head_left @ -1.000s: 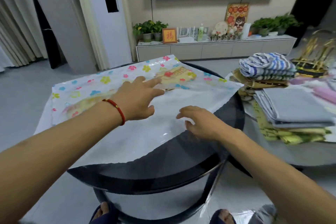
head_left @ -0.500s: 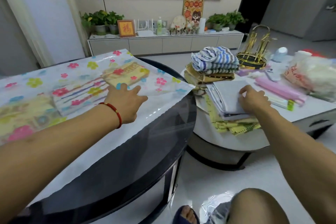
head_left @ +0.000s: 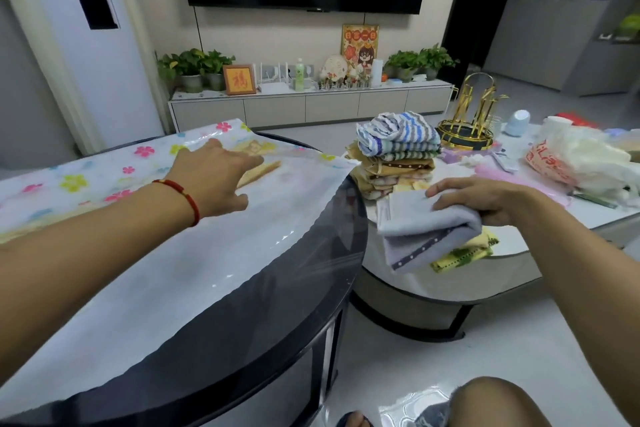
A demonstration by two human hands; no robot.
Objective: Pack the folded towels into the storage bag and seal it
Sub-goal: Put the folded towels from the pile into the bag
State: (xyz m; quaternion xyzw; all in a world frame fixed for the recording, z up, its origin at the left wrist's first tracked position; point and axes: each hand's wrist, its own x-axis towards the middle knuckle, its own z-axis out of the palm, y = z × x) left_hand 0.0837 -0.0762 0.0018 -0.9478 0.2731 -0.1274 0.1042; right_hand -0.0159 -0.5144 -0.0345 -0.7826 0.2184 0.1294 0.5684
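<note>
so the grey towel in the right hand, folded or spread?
Folded. The grey towel hangs in stacked layers, gripped at one end by the right hand, lifted off the pile of towels.

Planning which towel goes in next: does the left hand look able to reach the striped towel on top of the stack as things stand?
Probably not readily: the left hand rests on the storage bag, and the striped towel sits across on the other table, nearer the right hand, which holds the grey towel.
</note>
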